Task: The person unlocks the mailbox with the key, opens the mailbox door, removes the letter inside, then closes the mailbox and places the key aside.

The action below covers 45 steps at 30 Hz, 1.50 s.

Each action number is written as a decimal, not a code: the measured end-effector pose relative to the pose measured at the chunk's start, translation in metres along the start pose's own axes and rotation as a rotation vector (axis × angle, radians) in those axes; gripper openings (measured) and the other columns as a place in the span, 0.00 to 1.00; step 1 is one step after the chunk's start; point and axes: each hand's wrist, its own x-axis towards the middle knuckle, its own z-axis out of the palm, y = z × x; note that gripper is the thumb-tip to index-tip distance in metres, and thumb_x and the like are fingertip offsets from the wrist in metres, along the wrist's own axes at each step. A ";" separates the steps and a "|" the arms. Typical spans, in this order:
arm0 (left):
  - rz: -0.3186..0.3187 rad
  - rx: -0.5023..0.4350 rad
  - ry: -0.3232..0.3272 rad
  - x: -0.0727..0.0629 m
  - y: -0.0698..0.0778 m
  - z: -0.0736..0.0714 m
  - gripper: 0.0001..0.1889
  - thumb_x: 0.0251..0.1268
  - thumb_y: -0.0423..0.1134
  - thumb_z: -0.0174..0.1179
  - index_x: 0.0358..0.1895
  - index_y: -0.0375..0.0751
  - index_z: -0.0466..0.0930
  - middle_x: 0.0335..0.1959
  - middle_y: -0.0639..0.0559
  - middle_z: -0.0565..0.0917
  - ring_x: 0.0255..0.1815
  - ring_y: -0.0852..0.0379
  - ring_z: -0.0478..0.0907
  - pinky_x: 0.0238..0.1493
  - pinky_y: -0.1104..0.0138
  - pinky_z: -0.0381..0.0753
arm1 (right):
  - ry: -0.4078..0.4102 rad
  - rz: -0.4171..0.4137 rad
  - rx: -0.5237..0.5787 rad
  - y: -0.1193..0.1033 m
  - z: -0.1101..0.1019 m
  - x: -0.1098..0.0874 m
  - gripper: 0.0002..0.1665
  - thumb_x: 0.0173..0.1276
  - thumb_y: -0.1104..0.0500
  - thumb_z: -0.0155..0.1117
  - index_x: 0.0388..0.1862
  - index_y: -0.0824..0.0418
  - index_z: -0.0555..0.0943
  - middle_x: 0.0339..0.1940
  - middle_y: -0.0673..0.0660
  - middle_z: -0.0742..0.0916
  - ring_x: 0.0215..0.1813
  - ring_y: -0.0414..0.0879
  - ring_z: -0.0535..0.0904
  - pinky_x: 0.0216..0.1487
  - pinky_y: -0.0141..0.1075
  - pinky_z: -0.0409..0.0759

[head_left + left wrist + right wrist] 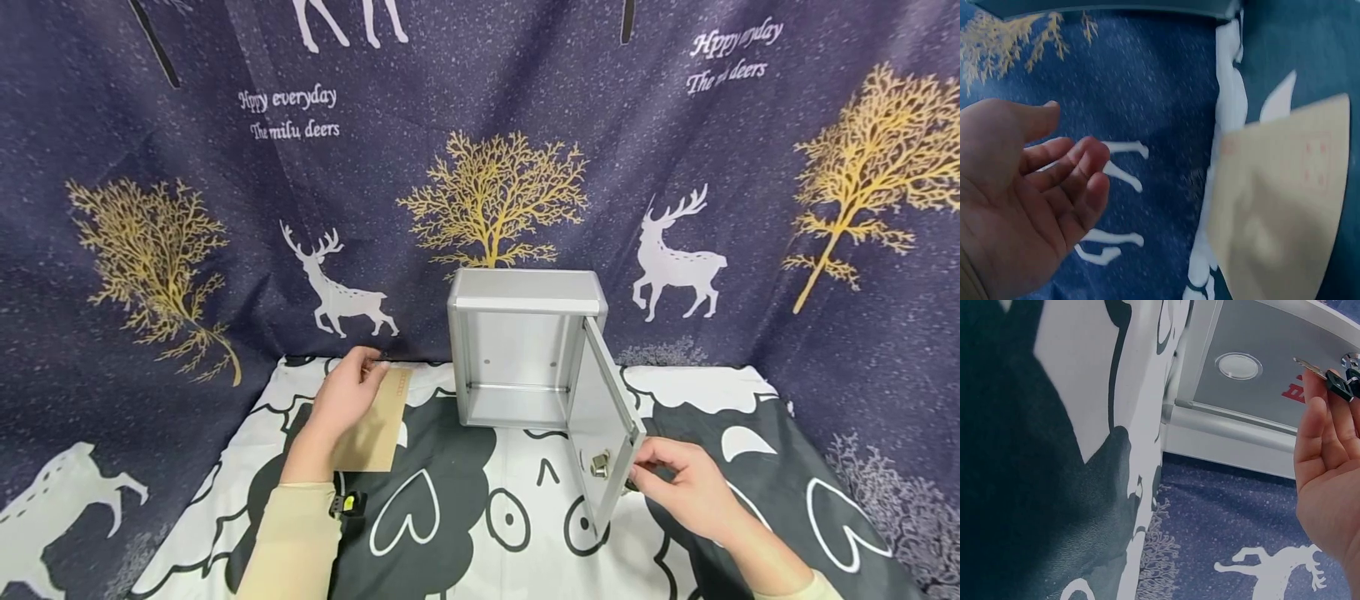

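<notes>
A grey metal box stands upright with its hinged door swung out toward me on the right. My right hand is at the door's free edge, thumb and forefinger pinching a key at the lock on its outer face. In the right wrist view, a second key with a black head hangs by the fingers, and the lock is partly cut off. My left hand hovers over a brown envelope, fingers loosely curled with nothing in them. The left wrist view shows the envelope apart from that hand.
A black and white patterned cloth covers the table. Behind the box hangs a dark blue curtain with deer and trees. Inside the box, a thin rail crosses the back. The door's outer face has a round window and red lettering.
</notes>
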 end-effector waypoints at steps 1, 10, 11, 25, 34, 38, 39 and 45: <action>0.015 -0.029 0.011 0.000 0.004 0.002 0.22 0.91 0.48 0.57 0.71 0.34 0.78 0.55 0.39 0.86 0.54 0.41 0.84 0.56 0.45 0.84 | 0.000 -0.002 0.004 0.000 0.000 0.000 0.29 0.66 0.82 0.72 0.44 0.46 0.91 0.38 0.44 0.92 0.35 0.39 0.86 0.35 0.29 0.86; 0.144 -0.216 0.067 -0.001 0.028 0.022 0.22 0.92 0.47 0.56 0.73 0.34 0.78 0.60 0.39 0.85 0.61 0.42 0.83 0.62 0.46 0.85 | 0.004 0.000 0.004 0.000 0.000 0.000 0.29 0.65 0.83 0.72 0.43 0.47 0.91 0.39 0.44 0.93 0.35 0.39 0.86 0.35 0.29 0.86; 0.159 -0.230 0.063 -0.002 0.031 0.024 0.22 0.92 0.47 0.57 0.73 0.34 0.78 0.61 0.40 0.85 0.62 0.42 0.83 0.62 0.46 0.85 | 0.004 0.002 0.002 0.000 0.000 0.000 0.29 0.65 0.83 0.72 0.43 0.47 0.91 0.39 0.44 0.93 0.35 0.39 0.86 0.35 0.29 0.86; 0.291 -0.310 -0.008 -0.010 0.052 0.064 0.22 0.90 0.44 0.60 0.74 0.34 0.77 0.66 0.40 0.84 0.66 0.42 0.84 0.64 0.44 0.87 | 0.008 -0.012 0.005 0.000 -0.001 -0.002 0.29 0.64 0.83 0.72 0.43 0.47 0.91 0.38 0.45 0.92 0.35 0.39 0.86 0.36 0.29 0.86; 0.267 -0.312 -0.057 -0.012 0.057 0.073 0.23 0.91 0.45 0.59 0.75 0.34 0.76 0.66 0.40 0.82 0.67 0.42 0.83 0.64 0.46 0.88 | -0.004 -0.050 0.036 0.004 0.000 -0.001 0.30 0.64 0.84 0.71 0.45 0.48 0.91 0.38 0.46 0.92 0.34 0.39 0.84 0.33 0.31 0.84; 0.272 -0.298 -0.072 -0.013 0.059 0.076 0.23 0.92 0.47 0.57 0.75 0.36 0.77 0.66 0.41 0.82 0.67 0.42 0.84 0.64 0.46 0.88 | -0.005 -0.057 0.041 0.005 0.001 -0.001 0.30 0.64 0.84 0.70 0.44 0.49 0.91 0.38 0.46 0.92 0.33 0.39 0.84 0.33 0.31 0.84; 0.274 -0.293 -0.070 -0.013 0.059 0.077 0.22 0.92 0.47 0.57 0.75 0.36 0.77 0.66 0.41 0.82 0.66 0.42 0.84 0.64 0.47 0.88 | -0.006 -0.060 0.044 0.005 0.001 -0.001 0.30 0.64 0.84 0.70 0.45 0.49 0.91 0.38 0.46 0.92 0.33 0.39 0.84 0.33 0.31 0.84; 0.265 -0.277 -0.025 -0.013 0.063 0.081 0.18 0.90 0.43 0.59 0.71 0.37 0.80 0.62 0.42 0.84 0.64 0.42 0.85 0.61 0.47 0.90 | -0.018 -0.060 0.066 0.005 0.002 -0.002 0.29 0.64 0.85 0.70 0.45 0.50 0.91 0.40 0.47 0.92 0.34 0.40 0.86 0.34 0.31 0.86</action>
